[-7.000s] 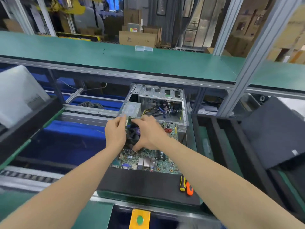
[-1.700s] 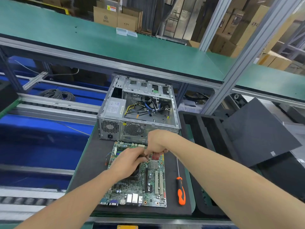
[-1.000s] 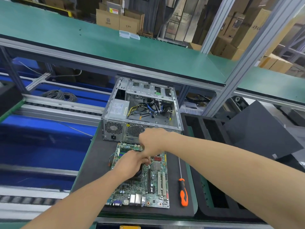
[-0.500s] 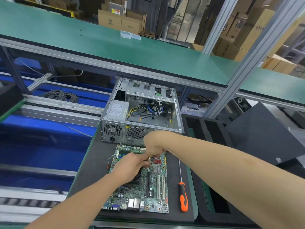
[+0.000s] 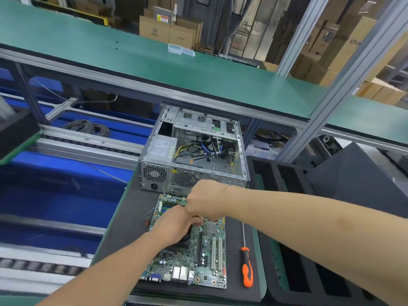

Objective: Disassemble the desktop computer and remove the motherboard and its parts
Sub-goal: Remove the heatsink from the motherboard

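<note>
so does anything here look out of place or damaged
Nothing looks damaged or spilled. The motherboard lies flat on the mat before the open case, the screwdriver beside it; only the loose cables in the case look untidy.

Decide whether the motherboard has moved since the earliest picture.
Yes. The motherboard has come toward the person: it covered the computer case's rear panel before, and now lies on the black mat in front of it.
</note>
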Available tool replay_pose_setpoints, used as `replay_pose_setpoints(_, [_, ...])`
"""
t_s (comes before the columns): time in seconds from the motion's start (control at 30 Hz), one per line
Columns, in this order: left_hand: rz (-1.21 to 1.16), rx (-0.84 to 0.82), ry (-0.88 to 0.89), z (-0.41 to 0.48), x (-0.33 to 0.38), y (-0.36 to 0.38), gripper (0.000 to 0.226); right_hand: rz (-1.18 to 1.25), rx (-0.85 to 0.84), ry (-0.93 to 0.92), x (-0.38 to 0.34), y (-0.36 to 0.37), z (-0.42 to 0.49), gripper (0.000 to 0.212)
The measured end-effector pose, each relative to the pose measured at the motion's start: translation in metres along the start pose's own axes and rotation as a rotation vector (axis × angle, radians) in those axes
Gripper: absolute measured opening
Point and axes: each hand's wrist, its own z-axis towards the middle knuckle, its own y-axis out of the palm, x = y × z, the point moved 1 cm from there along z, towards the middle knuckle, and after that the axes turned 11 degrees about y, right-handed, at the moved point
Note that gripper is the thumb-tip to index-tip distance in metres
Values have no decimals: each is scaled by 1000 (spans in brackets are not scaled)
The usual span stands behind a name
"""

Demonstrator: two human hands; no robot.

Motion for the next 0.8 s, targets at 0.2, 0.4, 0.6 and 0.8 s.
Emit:
replay_pose_setpoints(0.2, [-31,62,15,-3,3,-4,27,519,-239,395,15,-5,8,41])
replay_pose_setpoints(0.4, [-29,57,30,-2,5,-3,26,1236,-1164,721,25,13,19,59])
replay_pose_setpoints(0.6, [8,23,61,-2,4,-4,14,1149,-957,641,28,32,16,43])
replay_pose_setpoints(0.8, [6,37,45,1,1,-3,24,436,-366,298,19,12,6,36])
